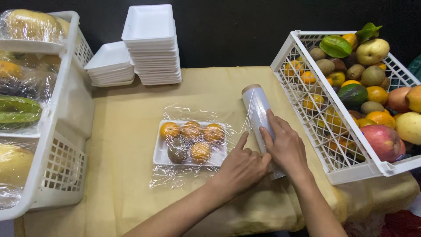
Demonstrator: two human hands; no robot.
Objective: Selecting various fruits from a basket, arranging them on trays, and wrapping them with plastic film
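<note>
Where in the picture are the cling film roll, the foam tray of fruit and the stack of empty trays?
cling film roll (255, 103): head view, upper wrapped part.
foam tray of fruit (159, 151): head view, left rim.
stack of empty trays (151, 26): head view, top tray's inside.

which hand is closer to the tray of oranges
Left. The left hand presses the film at the right edge of the foam tray; the right hand rests farther right, on the cling film roll.

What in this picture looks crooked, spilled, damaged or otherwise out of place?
Nothing is spilled or damaged. The cling film over the fruit tray lies wrinkled and loose at its edges, and the left hand and right hand rest on the film roll.
</note>
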